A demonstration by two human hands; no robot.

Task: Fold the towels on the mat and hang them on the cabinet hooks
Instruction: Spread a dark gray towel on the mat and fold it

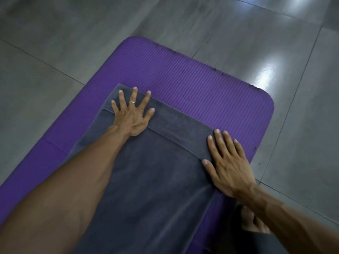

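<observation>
grey towel lies flat on the purple ribbed mat, on grey floor tiles. left hand presses its far left corner, fingers spread; right hand lies flat on the far right corner.

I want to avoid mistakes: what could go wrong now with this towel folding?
The grey towel lies close to the purple mat's right edge, so it might slide onto the tiled floor. The left hand and right hand only press flat on the far end; lifting them may let the layers shift unevenly.
</observation>
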